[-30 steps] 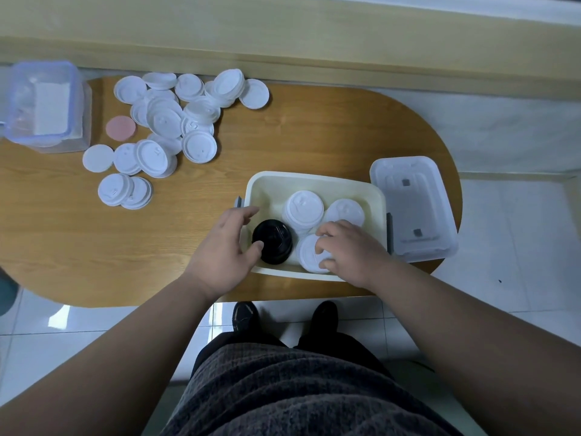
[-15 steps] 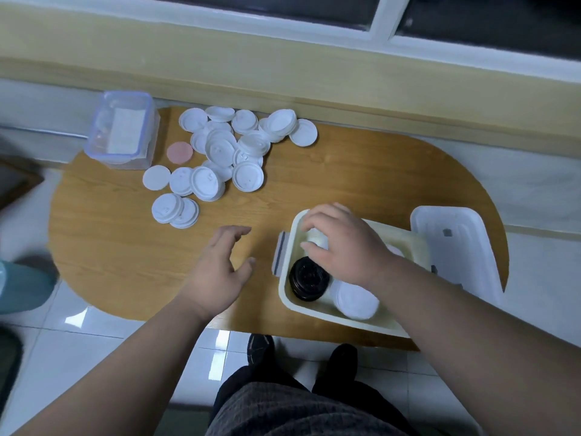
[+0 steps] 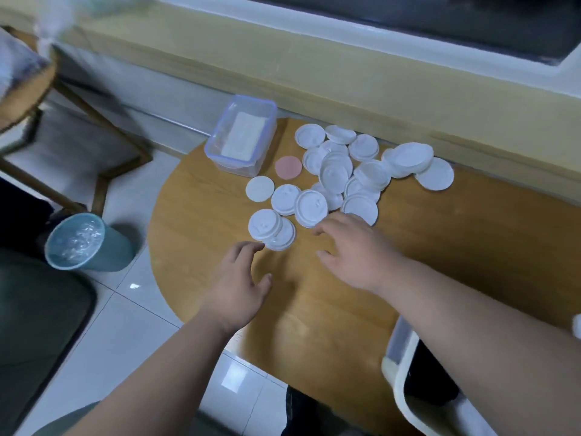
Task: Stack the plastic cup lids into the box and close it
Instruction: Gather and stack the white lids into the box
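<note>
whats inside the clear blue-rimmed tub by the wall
The clear blue-rimmed plastic tub holds a flat white rectangular pad; anything beneath that pad is hidden.

White plastic cup lids (image 3: 339,174) heaped on the table's far side, some overlapping; open cream box (image 3: 397,372) at near right edge

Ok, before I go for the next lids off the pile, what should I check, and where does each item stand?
1. Left hand free: ok, open and holding nothing.
2. Right hand free: ok, open and holding nothing.
3. White lids within reach: ok, both hands are at the pile's near edge.
4. Box open: ok, no cover on the corner that shows.
5. Room left in the box: cannot tell, the right arm hides its inside.
6. Pink disc is a cup lid: cannot tell.
</note>
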